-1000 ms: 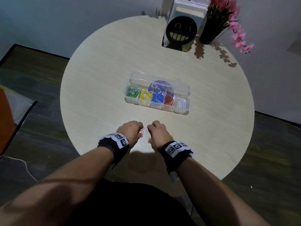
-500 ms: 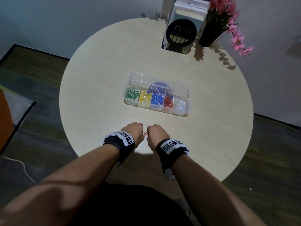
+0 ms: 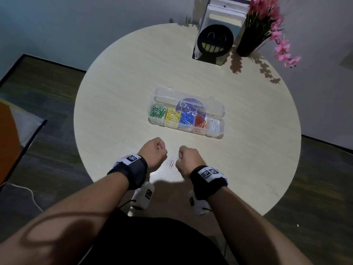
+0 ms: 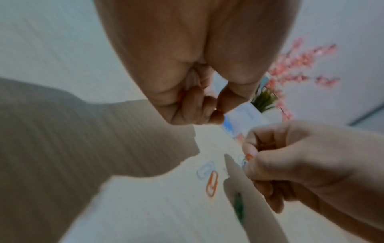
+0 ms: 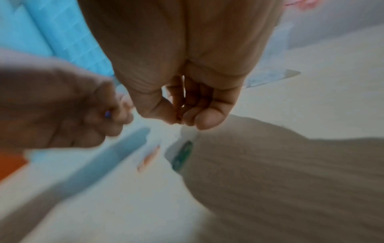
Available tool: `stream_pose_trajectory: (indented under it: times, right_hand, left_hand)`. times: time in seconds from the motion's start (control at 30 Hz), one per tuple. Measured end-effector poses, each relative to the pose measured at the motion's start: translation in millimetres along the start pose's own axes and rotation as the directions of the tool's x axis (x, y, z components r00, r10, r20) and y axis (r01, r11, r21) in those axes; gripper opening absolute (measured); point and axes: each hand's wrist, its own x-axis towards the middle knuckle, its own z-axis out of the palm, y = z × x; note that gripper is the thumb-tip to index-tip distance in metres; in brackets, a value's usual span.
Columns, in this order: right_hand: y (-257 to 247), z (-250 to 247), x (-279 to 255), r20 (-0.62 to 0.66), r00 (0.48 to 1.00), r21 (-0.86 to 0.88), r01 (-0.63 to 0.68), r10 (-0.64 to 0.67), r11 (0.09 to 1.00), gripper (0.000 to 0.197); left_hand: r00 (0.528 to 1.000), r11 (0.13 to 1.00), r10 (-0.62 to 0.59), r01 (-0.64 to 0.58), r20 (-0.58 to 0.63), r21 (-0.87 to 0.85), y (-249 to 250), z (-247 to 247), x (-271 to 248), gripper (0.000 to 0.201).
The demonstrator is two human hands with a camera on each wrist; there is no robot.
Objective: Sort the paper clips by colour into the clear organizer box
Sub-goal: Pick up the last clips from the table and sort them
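The clear organizer box lies open mid-table, its compartments holding green, yellow, blue, red and white clips from left to right. Near the front edge my left hand and right hand are both curled into fists a little apart. On the table between them lie a red clip and a white clip. In the left wrist view my left hand pinches a red clip, and my right hand pinches red and pale clips. A green clip lies in the shadow below it.
A black smiley-face holder with books behind it and a dark vase of pink flowers stand at the table's far edge. The round table's front rim is just under my wrists.
My hands, close together before, have drawn apart and slid slightly nearer the box. The red and white clips on the table between them now show.
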Motion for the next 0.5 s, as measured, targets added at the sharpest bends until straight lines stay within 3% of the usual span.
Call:
stream_pose_trajectory:
  times: [0.07,0.13,0.23,0.3,0.37,0.43,0.5]
  right_hand:
    - [0,-12,-3,-0.054,0.997,0.237,-0.036,0.050,0.971,0.014]
    - [-9,-26,-8,-0.080,0.997,0.378,0.023,0.009,0.926,0.016]
    - [-30,-41,-14,-0.057,0.989,0.495,0.148,-0.138,0.856,0.017]
    - [-38,-45,-14,-0.009,0.975,0.537,0.194,-0.224,0.821,0.016]
    - [-36,-46,-9,-0.057,0.964,0.475,0.254,-0.258,0.843,0.012]
    - [-25,-44,1,-0.132,0.963,0.330,0.266,-0.235,0.906,0.010]
    - [-13,-34,7,-0.062,0.963,0.036,0.264,-0.262,0.964,0.015]
  left_hand:
    - [0.998,0.962,-0.047,0.059,0.049,-0.266,7,-3,-1,0.020]
    - [0.987,0.864,-0.112,0.153,0.113,-0.479,13,-4,1,0.030]
    - [0.933,0.699,-0.179,0.344,0.313,-0.627,18,-5,4,0.023]
    - [0.898,0.610,-0.153,0.414,0.413,-0.676,20,-5,4,0.034]
    - [0.897,0.589,-0.149,0.418,0.416,-0.691,20,-7,5,0.041]
    - [0.912,0.631,-0.173,0.392,0.372,-0.670,15,-12,6,0.037]
    - [0.928,0.657,-0.201,0.364,0.313,-0.660,5,-18,7,0.035]
